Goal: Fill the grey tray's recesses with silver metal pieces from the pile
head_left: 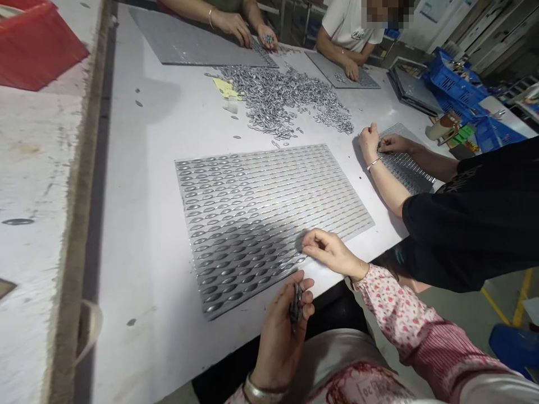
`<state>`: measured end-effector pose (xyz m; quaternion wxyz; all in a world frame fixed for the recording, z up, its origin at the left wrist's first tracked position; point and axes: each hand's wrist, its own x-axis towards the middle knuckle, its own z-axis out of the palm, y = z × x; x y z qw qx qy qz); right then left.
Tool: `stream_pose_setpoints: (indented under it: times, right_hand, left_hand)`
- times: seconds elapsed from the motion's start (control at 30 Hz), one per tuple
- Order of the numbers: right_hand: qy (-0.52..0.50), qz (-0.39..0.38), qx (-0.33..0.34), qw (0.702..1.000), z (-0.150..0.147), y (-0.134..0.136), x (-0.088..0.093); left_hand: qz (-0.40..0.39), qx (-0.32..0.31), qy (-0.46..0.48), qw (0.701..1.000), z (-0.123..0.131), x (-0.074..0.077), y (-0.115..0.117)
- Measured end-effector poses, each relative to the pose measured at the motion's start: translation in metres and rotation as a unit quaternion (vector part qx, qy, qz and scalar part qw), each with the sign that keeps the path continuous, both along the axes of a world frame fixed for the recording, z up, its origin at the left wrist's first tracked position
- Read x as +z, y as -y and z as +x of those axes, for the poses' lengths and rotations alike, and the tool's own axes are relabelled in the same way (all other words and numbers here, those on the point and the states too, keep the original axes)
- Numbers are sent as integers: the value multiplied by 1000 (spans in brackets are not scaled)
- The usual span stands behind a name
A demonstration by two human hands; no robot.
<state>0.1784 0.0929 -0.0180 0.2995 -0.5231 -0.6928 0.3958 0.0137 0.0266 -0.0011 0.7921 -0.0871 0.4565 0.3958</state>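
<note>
grey pieces point(296, 306) in left hand point(278, 322), partly hidden

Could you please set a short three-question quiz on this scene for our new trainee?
1. What does the camera wearer's bare left hand hold in its grip?
A) a blue plastic crate
B) small, shiny grey, leaf-shaped pieces
C) a red plastic bag

2. True or false: the flat, grey, rectangular panel nearest that hand shows more pieces on its left part than on its right, as pictured.

3. Fill in: the flat yellow paper scrap lies at the ____ side of the loose grey heap, as pictured.

Key: 1. B; 2. True; 3. left.
</note>
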Motion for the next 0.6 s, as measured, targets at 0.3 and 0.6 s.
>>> stream_pose_setpoints:
  times: [0.3, 0.6]
  right_hand:
    - [158, 72, 39, 984, -7, -19, -8]
    - [138, 121, 17, 983, -6, -15, -12]
  left_hand:
    - [-19, -12, 14, 1000, 0, -2, 4]
    - [17, -1, 24, 1000, -1, -5, 5]
